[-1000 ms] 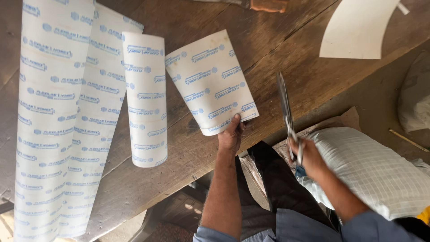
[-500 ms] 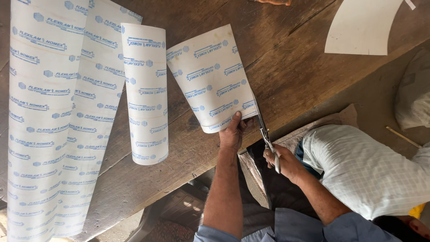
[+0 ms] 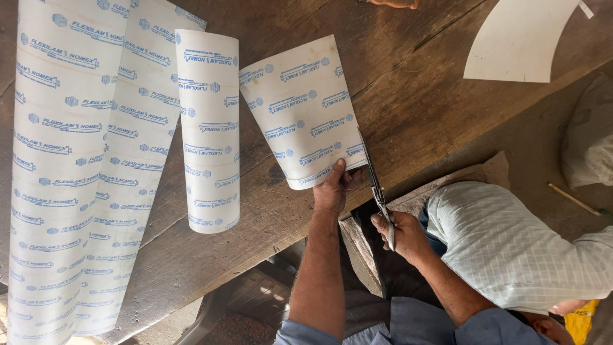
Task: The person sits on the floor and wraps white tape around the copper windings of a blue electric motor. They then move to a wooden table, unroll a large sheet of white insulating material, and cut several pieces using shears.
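I see the right hand [image 3: 403,237] wrapped tight around the handles of a pair of scissors [image 3: 377,186], fingers closed on them, blades pointing away from the body and running up along the right-hand edge of a printed white sheet [image 3: 300,108]. The blade tips meet that edge partway up; how wide the blades stand I can't make out from here. The left hand [image 3: 332,190] is clamped on the sheet's near edge, fingers curled over it and pinning it just beside the scissors. The sheet itself lies flat but angled on the wooden table [image 3: 408,89], close to the table's near edge, its surface covered in repeating blue print. Just to its left sits a narrower curled piece of the same printed material [image 3: 207,128], its top corner nearly touching the sheet. Further left, long strips of printed material [image 3: 64,166] run the length of the table, overlapping one another. Far off at the upper right lies a plain white curved cutout [image 3: 517,41], well apart from the hands. Below the table edge, right of the scissors hand, there's a pale checked cloth [image 3: 511,243] over the lap.
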